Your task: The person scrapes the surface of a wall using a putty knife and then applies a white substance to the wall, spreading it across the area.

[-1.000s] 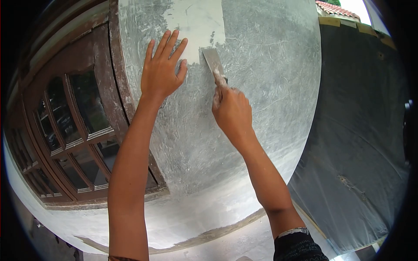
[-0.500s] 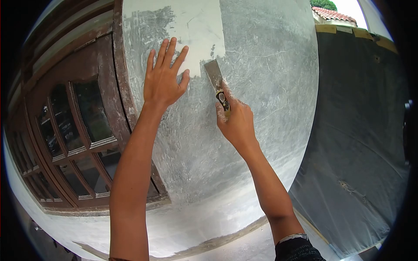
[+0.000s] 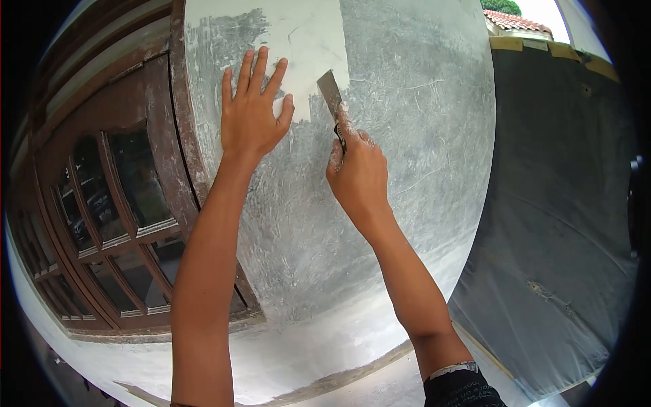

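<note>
My left hand (image 3: 254, 112) lies flat with spread fingers on the grey wall (image 3: 407, 115), its fingertips at the left part of a white smooth patch (image 3: 308, 41). My right hand (image 3: 359, 166) is wrapped round the handle of a putty knife (image 3: 329, 92), index finger stretched toward the blade. The metal blade points up and left, over the lower right part of the white patch. White residue covers the right thumb and index finger. Most of the handle is hidden in the hand.
A brown wooden window frame (image 3: 178, 136) with glass panes stands at the left. Dark sheeting (image 3: 549, 203) hangs at the right beyond the wall's edge. A tiled roof (image 3: 519, 22) and a green tree show at the top right.
My right hand and the putty knife have moved up and slightly left, and the blade is turned more edge-on. My left hand sits slightly higher in view, still flat.
</note>
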Action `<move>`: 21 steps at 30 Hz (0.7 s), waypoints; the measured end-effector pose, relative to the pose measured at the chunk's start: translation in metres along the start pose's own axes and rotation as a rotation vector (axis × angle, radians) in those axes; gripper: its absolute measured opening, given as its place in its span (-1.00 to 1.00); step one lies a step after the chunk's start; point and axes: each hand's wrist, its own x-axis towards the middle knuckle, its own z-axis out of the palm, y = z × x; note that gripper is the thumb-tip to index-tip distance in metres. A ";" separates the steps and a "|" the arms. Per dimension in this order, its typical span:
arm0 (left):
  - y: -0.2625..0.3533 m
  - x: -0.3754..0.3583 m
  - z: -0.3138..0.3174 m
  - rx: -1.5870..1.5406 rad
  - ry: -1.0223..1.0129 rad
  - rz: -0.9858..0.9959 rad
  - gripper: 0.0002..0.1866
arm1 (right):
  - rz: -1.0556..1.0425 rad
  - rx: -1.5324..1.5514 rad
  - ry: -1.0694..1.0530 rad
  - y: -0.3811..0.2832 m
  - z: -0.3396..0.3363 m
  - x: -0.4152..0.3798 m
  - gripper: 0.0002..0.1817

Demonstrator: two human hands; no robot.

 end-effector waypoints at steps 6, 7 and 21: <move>0.000 0.001 0.000 -0.016 0.008 -0.004 -0.35 | -0.011 -0.078 0.005 -0.012 -0.002 0.020 -0.40; 0.000 0.000 0.000 -0.022 0.008 -0.004 -0.35 | -0.018 -0.076 0.025 -0.012 -0.001 0.024 -0.40; 0.001 0.000 0.001 -0.062 0.049 0.010 -0.35 | -0.153 -0.096 0.148 -0.027 0.003 0.091 -0.30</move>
